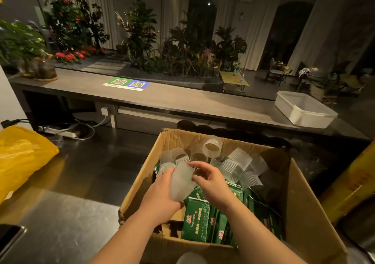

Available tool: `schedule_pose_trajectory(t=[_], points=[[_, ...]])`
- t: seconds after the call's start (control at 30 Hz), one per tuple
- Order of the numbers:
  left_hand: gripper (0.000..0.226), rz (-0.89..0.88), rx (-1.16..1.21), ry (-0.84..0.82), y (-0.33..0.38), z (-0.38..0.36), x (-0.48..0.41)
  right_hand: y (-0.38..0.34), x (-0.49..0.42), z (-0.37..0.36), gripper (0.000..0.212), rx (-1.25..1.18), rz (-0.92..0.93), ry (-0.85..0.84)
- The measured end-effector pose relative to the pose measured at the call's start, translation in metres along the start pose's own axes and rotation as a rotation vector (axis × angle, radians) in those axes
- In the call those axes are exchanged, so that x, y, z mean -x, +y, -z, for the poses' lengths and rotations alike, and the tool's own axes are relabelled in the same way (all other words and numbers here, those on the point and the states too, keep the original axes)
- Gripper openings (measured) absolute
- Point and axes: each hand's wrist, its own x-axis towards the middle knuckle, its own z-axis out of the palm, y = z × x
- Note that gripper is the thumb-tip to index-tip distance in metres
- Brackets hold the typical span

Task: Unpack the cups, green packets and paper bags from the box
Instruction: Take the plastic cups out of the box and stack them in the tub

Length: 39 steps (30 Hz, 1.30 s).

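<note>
Yellow bag (22, 158): lay on the left, well apart from the box (304, 213).
Left hand (162, 194): you gripped a frosted cup (181, 182) from below, over the box.
Right hand (211, 182): your thumb and forefinger pinched the same cup's far end.
Loose cups (239, 162): jumbled in the box's far part.
Green packets (197, 217): packed upright in its near part.
White tub (304, 109): far right, on the long counter.

QR-code card (126, 84), green packets (195, 221) illegible
</note>
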Motion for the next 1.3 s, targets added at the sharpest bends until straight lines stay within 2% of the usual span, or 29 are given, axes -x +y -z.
schedule_pose_trajectory(t=[0.1,0.13,0.17,0.2,0.23,0.3,0.33,0.4,0.47,0.5,0.53,0.6,0.67,0.77,0.83,0.9,1.07,1.23,1.3], points=[[0.101,0.003,0.022,0.011,-0.001,0.001,0.001,-0.002,0.007,-0.002,0.027,0.015,0.002,-0.202],[0.101,0.009,0.032,0.015,-0.001,0.001,0.001,-0.001,0.006,-0.002,0.025,0.045,0.022,-0.234],[0.103,0.013,0.045,0.013,-0.001,0.001,0.001,0.001,0.004,-0.001,0.022,0.079,0.05,-0.187],[0.104,0.011,0.057,0.005,0.0,0.001,0.0,0.005,-0.001,0.003,0.018,0.095,0.071,-0.056],[0.105,0.007,0.06,-0.003,0.0,0.0,0.0,0.009,-0.007,0.009,0.012,0.08,0.053,0.149],[0.106,0.004,0.048,-0.011,0.0,-0.001,-0.001,0.016,-0.014,0.024,0.008,0.013,-0.122,0.556],[0.106,0.002,0.041,-0.012,-0.001,-0.002,-0.002,0.021,-0.015,0.031,0.008,-0.006,-0.237,0.652],[0.105,-0.005,0.04,-0.01,0.0,-0.002,-0.002,0.035,-0.016,0.039,0.024,-0.091,-0.413,0.569],[0.104,-0.022,0.036,-0.01,0.001,-0.002,-0.001,0.047,-0.019,0.041,0.045,-0.249,-0.483,0.41],[0.103,-0.029,0.033,-0.012,0.001,-0.002,-0.002,0.05,-0.02,0.04,0.047,-0.274,-0.485,0.383],[0.104,-0.033,0.032,-0.014,0.0,-0.002,-0.002,0.05,-0.021,0.039,0.043,-0.265,-0.469,0.405],[0.108,-0.039,0.034,-0.023,-0.002,-0.003,-0.002,0.045,-0.021,0.035,0.019,-0.225,-0.404,0.503],[0.108,-0.042,0.03,-0.036,-0.004,-0.003,-0.002,0.036,-0.017,0.029,0.005,-0.185,-0.303,0.523],[0.106,-0.038,0.023,-0.055,-0.006,-0.005,-0.005,0.02,-0.007,0.019,0.015,-0.065,-0.087,0.386],[0.105,-0.031,0.015,-0.051,-0.007,-0.005,-0.006,0.013,-0.002,0.014,0.023,0.039,-0.006,0.275],[0.105,-0.028,0.006,-0.035,-0.008,-0.007,-0.006,0.012,0.001,0.013,0.016,0.137,0.05,0.23],[0.101,-0.024,-0.023,-0.064,-0.008,-0.01,-0.007,0.015,0.004,0.011,0.011,0.036,0.081,0.2],[0.105,-0.026,-0.012,-0.048,-0.011,-0.01,-0.008,0.013,0.004,0.013,0.009,-0.045,-0.008,-0.016],[0.109,-0.037,-0.002,-0.077,-0.011,-0.01,-0.008,0.015,0.003,0.015,0.009,-0.084,-0.063,-0.051]])
